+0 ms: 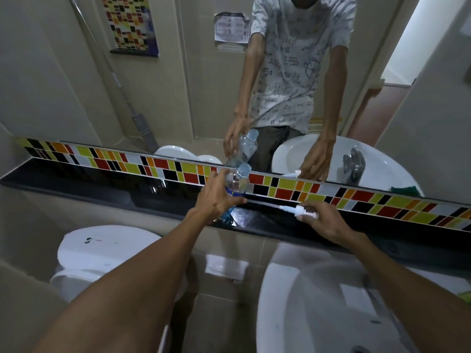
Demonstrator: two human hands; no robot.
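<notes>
A clear plastic bottle (238,180) with a blue label stands uncapped on the black shelf (102,189), tilted a little to the right. My left hand (219,197) grips its lower half. To its right, my right hand (323,220) pinches a white pump head (304,212). The pump's thin tube points left toward the bottle and lies low over the shelf. Both hands, the bottle and the pump head show again in the mirror (153,85) above.
A strip of coloured tiles (369,200) runs behind the shelf, under the mirror. A white washbasin (305,301) sits below my right arm and a white toilet (102,253) below my left. The mirror reflects a mop against the wall.
</notes>
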